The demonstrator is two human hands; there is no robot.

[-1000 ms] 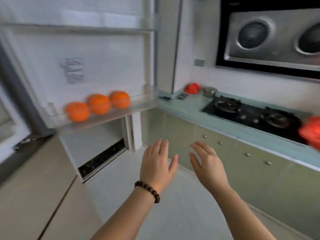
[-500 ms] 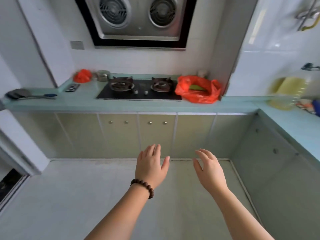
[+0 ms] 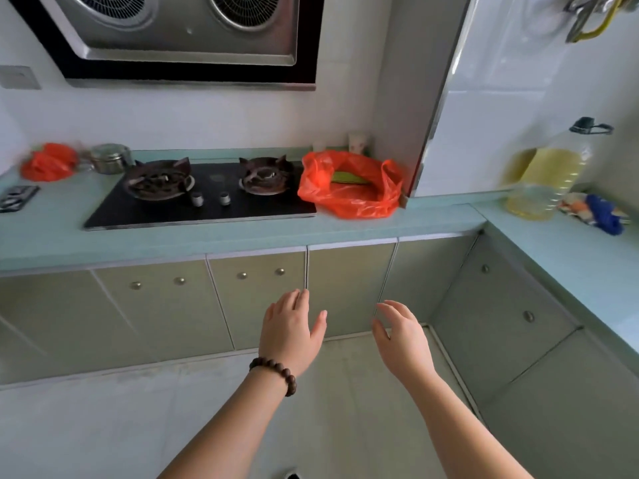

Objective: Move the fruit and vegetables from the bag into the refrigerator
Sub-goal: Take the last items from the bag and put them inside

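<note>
Both hands hold nothing: the left hand (image 3: 292,331), with a dark beaded bracelet (image 3: 275,373) on its wrist, and the right hand (image 3: 403,335) are stretched forward side by side, fingers relaxed and slightly spread, hanging in the air in front of the lower cabinet doors (image 3: 349,288) and apart from each other.

At about 12 o'clock from the hands, well beyond them on the pale green counter (image 3: 380,226), sits the red plastic bag (image 3: 351,183). Its mouth gapes open, and something green and long (image 3: 347,178) lies inside; what it is cannot be told. The bag touches the right edge of the black gas hob (image 3: 207,205), which has two burners and two knobs at its front.

At 10 o'clock from the bag, on the wall, hangs the range hood (image 3: 179,36). At 9 o'clock, past the hob, stand a small metal pot (image 3: 110,157) and a second, crumpled red bag (image 3: 48,162), blurred. At 3 o'clock from the open bag, beyond a wall corner with a metal edge strip (image 3: 437,108), a large bottle of yellow oil (image 3: 549,174) stands on the side counter, with a blue and orange cloth (image 3: 594,212) just beside it.
</note>
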